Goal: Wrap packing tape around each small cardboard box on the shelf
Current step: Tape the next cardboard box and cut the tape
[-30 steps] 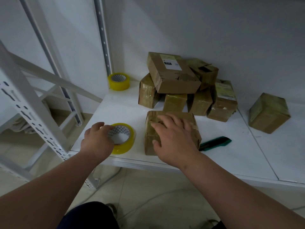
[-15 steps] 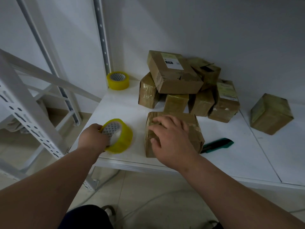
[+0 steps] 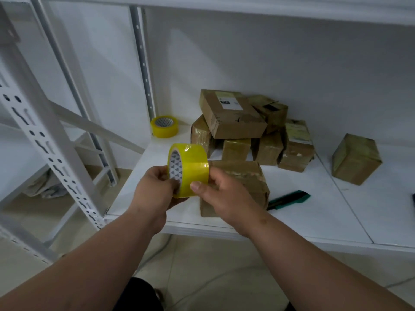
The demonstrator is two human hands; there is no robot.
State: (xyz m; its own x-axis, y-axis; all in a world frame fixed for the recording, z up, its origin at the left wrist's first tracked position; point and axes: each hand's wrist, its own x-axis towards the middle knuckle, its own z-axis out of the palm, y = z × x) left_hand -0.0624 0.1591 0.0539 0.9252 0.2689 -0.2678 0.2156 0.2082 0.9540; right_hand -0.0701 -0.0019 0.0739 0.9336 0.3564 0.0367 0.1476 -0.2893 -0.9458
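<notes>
A yellow roll of packing tape (image 3: 189, 167) is held upright in the air above the front of the white shelf (image 3: 314, 212). My left hand (image 3: 155, 191) grips it from the left with fingers in its core. My right hand (image 3: 221, 194) pinches its outer face with the thumb on the tape. Just behind the hands a brown cardboard box (image 3: 244, 176) lies flat on the shelf, partly hidden by my right hand. A pile of several small taped boxes (image 3: 247, 131) sits at the back. One more box (image 3: 357, 158) stands alone to the right.
A second yellow tape roll (image 3: 164, 126) rests in the shelf's back left corner. A green utility knife (image 3: 289, 199) lies right of the near box. White perforated uprights (image 3: 45, 140) and braces stand at the left. An upper shelf runs overhead. Tiled floor lies below.
My left hand lifted the tape roll off the shelf and turned it upright. My right hand left the top of the near box and came onto the roll.
</notes>
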